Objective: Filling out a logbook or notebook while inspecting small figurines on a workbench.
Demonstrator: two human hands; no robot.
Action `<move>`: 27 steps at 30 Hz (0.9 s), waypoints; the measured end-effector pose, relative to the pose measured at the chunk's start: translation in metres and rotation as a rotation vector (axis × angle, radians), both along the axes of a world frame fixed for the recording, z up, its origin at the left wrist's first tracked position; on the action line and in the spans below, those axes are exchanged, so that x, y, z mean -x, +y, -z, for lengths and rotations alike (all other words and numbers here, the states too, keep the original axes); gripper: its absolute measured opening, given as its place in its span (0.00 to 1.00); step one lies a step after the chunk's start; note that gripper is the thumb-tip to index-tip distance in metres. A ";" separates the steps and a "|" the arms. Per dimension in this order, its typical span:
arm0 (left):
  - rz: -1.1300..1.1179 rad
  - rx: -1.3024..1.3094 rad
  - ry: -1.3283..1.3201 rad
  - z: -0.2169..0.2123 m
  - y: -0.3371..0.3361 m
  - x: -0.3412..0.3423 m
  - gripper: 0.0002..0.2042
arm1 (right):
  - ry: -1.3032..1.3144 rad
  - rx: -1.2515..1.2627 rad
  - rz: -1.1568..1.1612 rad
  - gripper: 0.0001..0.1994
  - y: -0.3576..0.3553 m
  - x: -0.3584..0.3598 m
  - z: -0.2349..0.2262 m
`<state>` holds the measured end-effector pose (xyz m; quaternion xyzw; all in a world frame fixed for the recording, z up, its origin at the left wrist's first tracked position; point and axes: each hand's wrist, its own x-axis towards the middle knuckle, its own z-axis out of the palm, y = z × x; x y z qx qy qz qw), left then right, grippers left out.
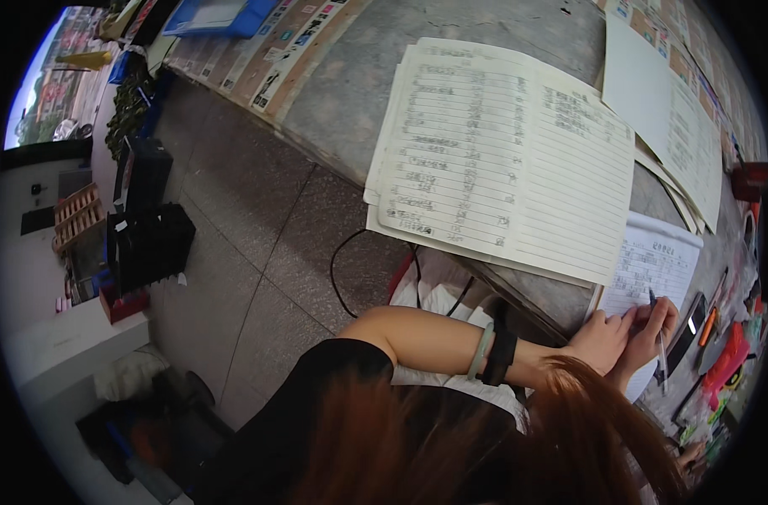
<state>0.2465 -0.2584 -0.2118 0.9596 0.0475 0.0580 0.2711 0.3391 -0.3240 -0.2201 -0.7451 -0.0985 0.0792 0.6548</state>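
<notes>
My right hand [652, 330] is closed round a slim pen [662, 364], its tip on a white form sheet [660, 252] with a printed grid and handwriting. Against it lies my left hand [601, 341], resting on the sheet's lower part with fingers laid down and nothing visible in them. A dark band and a pale green bangle circle my left wrist. Beyond my hands an open ruled notebook [579, 181] lies on the table, its left page filled with handwritten lines and its right page written only near the top. Hair hides part of my right forearm.
Loose papers [653, 101] lie beside the notebook on the grey table [350, 93]. A phone [685, 324], an orange-handled tool [709, 326] and a red item [729, 362] crowd the right side. A blue tray [257, 18] sits at the far left corner; black boxes [148, 244] stand on the floor.
</notes>
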 end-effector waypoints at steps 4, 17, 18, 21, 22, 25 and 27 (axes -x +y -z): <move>-0.010 0.008 0.058 0.001 0.000 0.002 0.18 | 0.005 0.003 0.016 0.10 0.016 0.012 -0.007; 0.011 -0.054 0.018 -0.006 0.003 0.003 0.19 | -0.040 0.044 0.149 0.14 0.020 0.005 -0.011; 0.013 -0.039 0.005 -0.007 0.002 0.001 0.19 | -0.067 0.079 0.135 0.15 0.015 0.001 -0.011; 0.000 -0.006 0.035 -0.006 0.000 -0.001 0.18 | -0.125 0.154 0.113 0.17 0.010 0.004 -0.011; 0.008 0.037 0.055 -0.011 0.006 0.000 0.18 | -0.211 0.170 0.083 0.17 0.009 0.002 -0.007; 0.040 0.017 0.019 -0.010 0.020 0.004 0.18 | -0.298 0.216 0.082 0.17 0.024 0.006 -0.006; 0.084 -0.084 0.014 -0.008 0.028 0.008 0.18 | -0.276 0.210 0.081 0.15 0.026 0.006 0.000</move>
